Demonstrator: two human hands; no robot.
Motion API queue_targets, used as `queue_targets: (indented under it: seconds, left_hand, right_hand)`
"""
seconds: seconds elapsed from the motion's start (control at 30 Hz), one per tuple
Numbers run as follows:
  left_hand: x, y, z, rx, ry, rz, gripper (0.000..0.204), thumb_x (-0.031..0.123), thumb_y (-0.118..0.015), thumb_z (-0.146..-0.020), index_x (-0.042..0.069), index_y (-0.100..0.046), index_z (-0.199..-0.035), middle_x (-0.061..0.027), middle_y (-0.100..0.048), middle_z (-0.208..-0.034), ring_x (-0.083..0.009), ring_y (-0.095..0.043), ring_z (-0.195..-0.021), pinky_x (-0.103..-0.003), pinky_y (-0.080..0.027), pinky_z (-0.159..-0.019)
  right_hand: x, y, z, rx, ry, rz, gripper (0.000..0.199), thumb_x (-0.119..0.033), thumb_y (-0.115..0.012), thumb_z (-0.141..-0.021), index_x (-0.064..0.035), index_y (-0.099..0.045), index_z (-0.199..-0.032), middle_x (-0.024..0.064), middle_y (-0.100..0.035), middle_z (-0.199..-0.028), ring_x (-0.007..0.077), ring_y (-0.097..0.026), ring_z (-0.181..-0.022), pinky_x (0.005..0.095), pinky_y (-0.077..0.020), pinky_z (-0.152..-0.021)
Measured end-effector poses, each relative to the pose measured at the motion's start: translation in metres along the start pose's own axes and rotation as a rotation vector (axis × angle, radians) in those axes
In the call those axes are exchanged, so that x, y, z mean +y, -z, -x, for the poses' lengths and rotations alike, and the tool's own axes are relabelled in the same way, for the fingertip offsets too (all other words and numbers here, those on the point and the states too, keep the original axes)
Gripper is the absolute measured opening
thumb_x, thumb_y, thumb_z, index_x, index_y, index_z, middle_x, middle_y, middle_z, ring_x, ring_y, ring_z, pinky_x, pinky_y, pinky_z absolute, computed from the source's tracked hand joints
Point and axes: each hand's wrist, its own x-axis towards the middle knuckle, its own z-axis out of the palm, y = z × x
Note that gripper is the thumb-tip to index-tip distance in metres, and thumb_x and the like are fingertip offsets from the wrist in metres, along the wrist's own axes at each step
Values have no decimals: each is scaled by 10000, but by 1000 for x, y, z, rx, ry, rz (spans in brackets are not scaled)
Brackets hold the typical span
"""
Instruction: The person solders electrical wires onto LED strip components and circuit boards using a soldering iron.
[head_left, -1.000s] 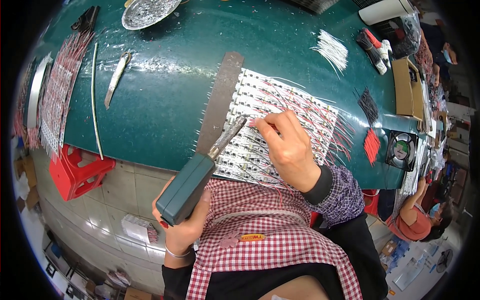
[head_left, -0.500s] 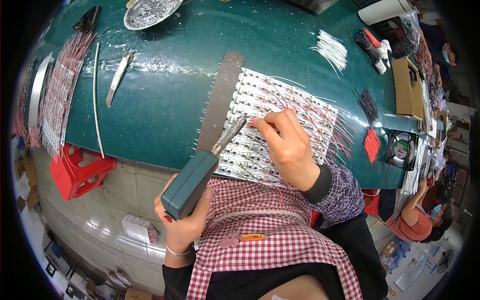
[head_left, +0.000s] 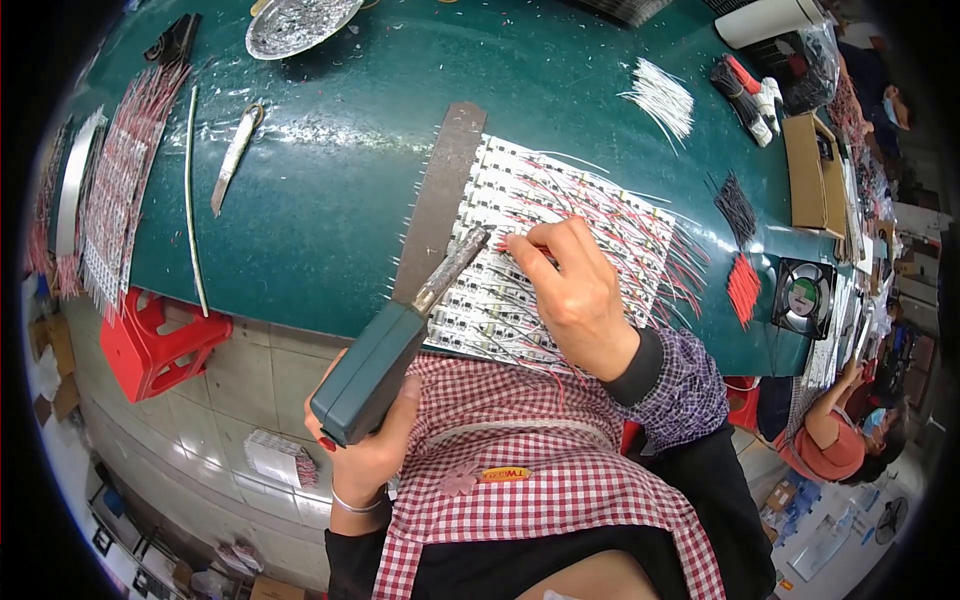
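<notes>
My left hand (head_left: 368,448) grips the dark green handle of a soldering iron (head_left: 385,355); its metal tip reaches up onto a panel of white LED strip boards (head_left: 520,215) with red and white wires. My right hand (head_left: 575,290) rests on that panel, with fingertips pinched on a thin wire right beside the iron's tip. A flat brown metal bar (head_left: 440,195) lies along the panel's left edge. All of this sits on a dark green table (head_left: 340,160).
A metal dish (head_left: 300,22), a thin white rod (head_left: 190,190) and a small tool (head_left: 235,160) lie at the left. Bundles of white wires (head_left: 660,95), black wires (head_left: 738,205) and red wires (head_left: 743,288), a small fan (head_left: 803,297) and another person (head_left: 835,430) are at the right. A red stool (head_left: 160,340) stands below.
</notes>
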Motion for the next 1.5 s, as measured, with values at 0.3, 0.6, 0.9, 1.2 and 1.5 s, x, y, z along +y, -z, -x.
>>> queue_targets:
  seconds: [0.3,0.6,0.9,1.2,1.5]
  left_hand:
    - [-9,1,6,59,-101,-68,204,16,-760,-727,-51,-689,-906,-95,-697,-817,-144,-655,-655,-266,-515,-591]
    - [-6,3,11,103,-26,4,217,21,-765,-725,-57,-692,-915,-106,-711,-813,-149,-679,-678,-263,-519,-601]
    - [-8,8,10,-3,-20,12,202,-19,-749,-726,-58,-667,-907,-80,-643,-806,-134,-617,-676,-247,-480,-595]
    - [-3,9,6,-67,-58,-58,170,-40,-722,-712,-62,-662,-870,-95,-628,-796,-149,-604,-650,-258,-459,-560]
    - [-4,10,6,-67,-100,-104,171,-33,-718,-711,-58,-665,-872,-89,-640,-782,-148,-611,-635,-266,-476,-560]
  right_hand:
    - [1,3,-1,17,7,-25,290,5,-635,-715,35,-622,-1004,106,-552,-908,247,-539,-825,328,-480,-669]
    - [-7,11,5,62,32,-82,329,24,-654,-683,43,-623,-1010,111,-586,-912,251,-563,-818,336,-487,-638]
    - [-10,1,8,39,-19,-126,429,125,-621,-619,20,-659,-1034,100,-577,-875,241,-555,-765,337,-476,-625]
    - [-9,1,8,-21,3,-93,326,42,-635,-696,26,-622,-1021,105,-574,-914,245,-545,-832,324,-484,-652]
    - [-10,2,7,-27,13,-52,287,25,-644,-712,37,-626,-999,105,-569,-906,243,-539,-825,322,-476,-658]
